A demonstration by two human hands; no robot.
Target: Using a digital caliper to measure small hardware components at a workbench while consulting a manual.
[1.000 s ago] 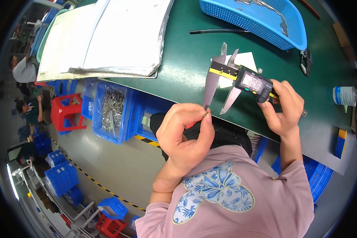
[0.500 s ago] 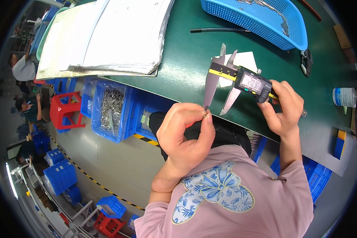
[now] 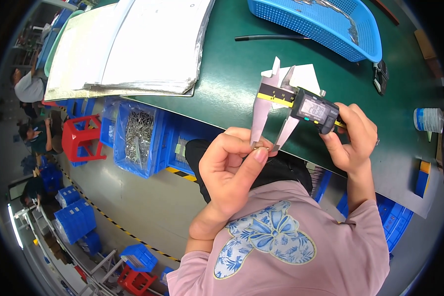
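Observation:
My right hand (image 3: 352,140) grips a digital caliper (image 3: 314,109) by its display end, thumb below the slider. The caliper's long jaws point down toward me and stand apart. Between my left hand's (image 3: 234,163) thumb and fingers is a small metal part (image 3: 260,147), mostly hidden by the fingertips. It sits at the tips of the jaws, the left tip touching or very near my fingers. I cannot make out the part's full shape. A white piece of paper (image 3: 305,76) lies on the green table (image 3: 227,64) behind the caliper.
A blue perforated basket (image 3: 320,34) holds thin metal pieces, with a dark rod (image 3: 271,37) beside it. Thick papers in a folder (image 3: 148,49) lie at left. Below the table edge, a blue bin (image 3: 140,135) holds small metal parts. A red stool (image 3: 84,138) and other people are farther left.
The caliper's jaws have come closer together, and their tips have moved down to the part. My left hand has turned slightly, showing more of the part and its fingers.

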